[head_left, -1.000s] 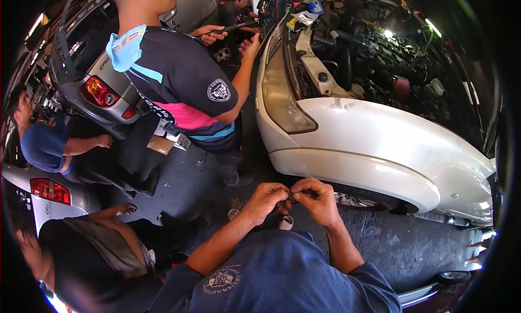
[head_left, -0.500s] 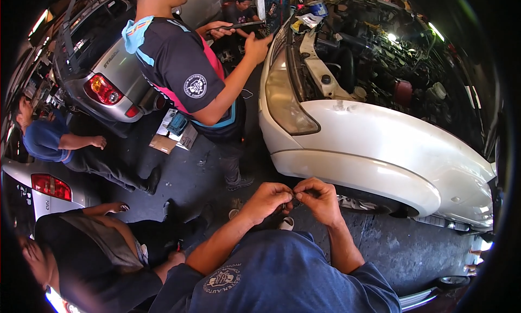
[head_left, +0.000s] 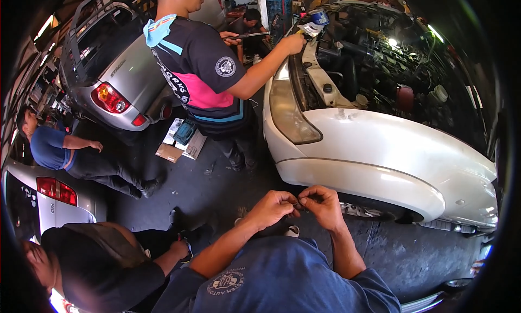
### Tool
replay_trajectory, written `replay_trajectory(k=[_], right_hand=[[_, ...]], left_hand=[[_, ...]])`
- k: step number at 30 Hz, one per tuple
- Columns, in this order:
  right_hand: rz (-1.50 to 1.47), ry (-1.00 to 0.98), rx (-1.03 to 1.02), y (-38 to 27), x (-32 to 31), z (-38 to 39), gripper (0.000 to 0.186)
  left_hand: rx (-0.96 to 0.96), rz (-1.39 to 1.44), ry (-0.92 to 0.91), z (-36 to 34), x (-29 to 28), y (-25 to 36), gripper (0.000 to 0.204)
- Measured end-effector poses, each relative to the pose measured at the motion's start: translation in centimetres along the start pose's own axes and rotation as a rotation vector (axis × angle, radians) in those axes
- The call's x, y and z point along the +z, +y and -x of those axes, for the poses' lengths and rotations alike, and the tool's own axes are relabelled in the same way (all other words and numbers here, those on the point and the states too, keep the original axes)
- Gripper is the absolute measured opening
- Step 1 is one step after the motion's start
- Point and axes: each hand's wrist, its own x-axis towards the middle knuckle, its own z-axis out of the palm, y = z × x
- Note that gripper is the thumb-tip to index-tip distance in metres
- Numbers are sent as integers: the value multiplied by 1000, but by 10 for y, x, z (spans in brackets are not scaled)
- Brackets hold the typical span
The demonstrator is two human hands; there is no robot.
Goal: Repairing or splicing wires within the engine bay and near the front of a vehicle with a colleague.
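My left hand and my right hand meet in front of my chest, with fingertips pinched close together. Whatever lies between them is dark and too small to make out. Just beyond them stands a white car, its front wheel partly showing under the fender. Its engine bay lies exposed. A co-worker in a black and pink shirt holds a dark flat object in one hand. The other hand reaches to the car's front edge, beside a blue can and a white-and-yellow packet.
A silver pickup and another silver vehicle stand to the left. Cardboard boxes with a teal item sit on the dark floor. Two people are at my left, one close by; others are at the back.
The co-worker in black and pink has turned and stretched an arm forward to the car's front edge. My hands stay together, slightly lower. A person close at left has shifted an arm.
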Motion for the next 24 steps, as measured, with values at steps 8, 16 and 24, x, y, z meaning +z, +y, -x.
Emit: replay_trajectory(k=[8,16,24], right_hand=[[-42,24,14,-7,-4,-2,9],[-3,-42,25,-3,-3,2,10],[-69,-80,2,-1,-6,-10,12]], left_hand=[[-35,18,-23,-3,0,5,21],[-33,33,9,4,2,2,21],[-72,17,56,2,1,6,21]])
